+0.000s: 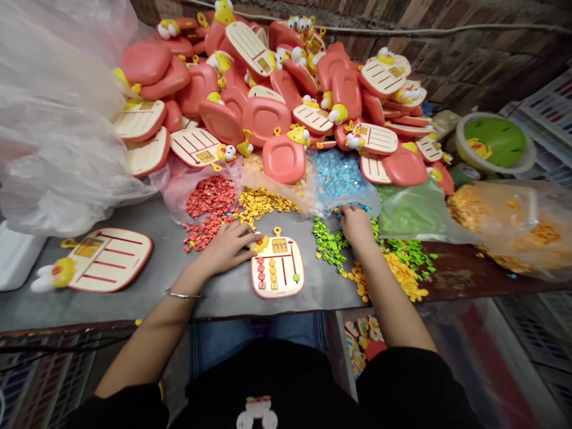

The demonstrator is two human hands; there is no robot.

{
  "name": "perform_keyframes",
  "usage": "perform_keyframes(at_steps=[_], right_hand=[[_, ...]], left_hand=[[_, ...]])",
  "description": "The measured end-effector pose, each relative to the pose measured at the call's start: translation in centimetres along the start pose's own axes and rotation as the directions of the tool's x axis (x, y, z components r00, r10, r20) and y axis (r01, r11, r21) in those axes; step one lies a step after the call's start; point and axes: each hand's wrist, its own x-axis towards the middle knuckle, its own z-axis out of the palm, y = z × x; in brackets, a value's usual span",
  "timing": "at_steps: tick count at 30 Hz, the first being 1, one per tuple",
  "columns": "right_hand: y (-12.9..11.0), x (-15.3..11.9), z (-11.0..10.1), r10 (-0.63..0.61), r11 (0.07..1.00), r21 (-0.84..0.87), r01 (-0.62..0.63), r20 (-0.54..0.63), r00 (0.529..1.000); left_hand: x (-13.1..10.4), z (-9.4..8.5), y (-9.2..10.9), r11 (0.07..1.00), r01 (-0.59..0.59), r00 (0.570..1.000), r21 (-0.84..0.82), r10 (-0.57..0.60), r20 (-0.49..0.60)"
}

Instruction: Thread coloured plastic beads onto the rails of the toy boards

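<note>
A cream toy board with a coral rim lies flat on the grey table in front of me. Red pieces fill its left slot, yellow ones sit in the neighbouring slot, and one green piece is at the right. My left hand rests at the board's left side, fingers apart, their tips at its yellow animal head. My right hand reaches to the blue pieces at the mouth of their bag. Its fingers are bent, and what they pinch is hidden. Loose green pieces lie beside this hand.
Heaped coral-backed boards rise along the back. Red pieces, yellow pieces and orange-yellow pieces spill on the table. Another board lies left, near a large plastic bag. A green-lined bowl stands at right.
</note>
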Motion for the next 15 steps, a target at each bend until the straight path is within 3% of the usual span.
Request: perform_keyframes(at_steps=[5,8,11,15], right_hand=[[0.6,-0.7,0.4,-0.039,0.998,0.049,0.042,-0.061,0.997],[0.4,-1.4,0.1,-0.076,0.964,0.236,0.120,-0.188,0.979],[-1.2,-3.2,-0.5,-0.076,0.792,0.543,0.278,-0.364,0.928],[-5.1,-5.9,-1.3,-0.181,0.465,0.792,0.396,-0.352,0.918]], left_hand=[[0.0,0.0,0.0,1.000,0.000,1.000,-0.008,0.000,0.003],[0.0,0.0,0.0,1.000,0.004,1.000,-0.014,-0.004,0.006],[0.0,0.0,0.0,1.000,0.000,1.000,-0.017,0.000,0.010],[0.0,0.0,0.1,1.000,-0.001,1.000,-0.020,0.001,0.008]])
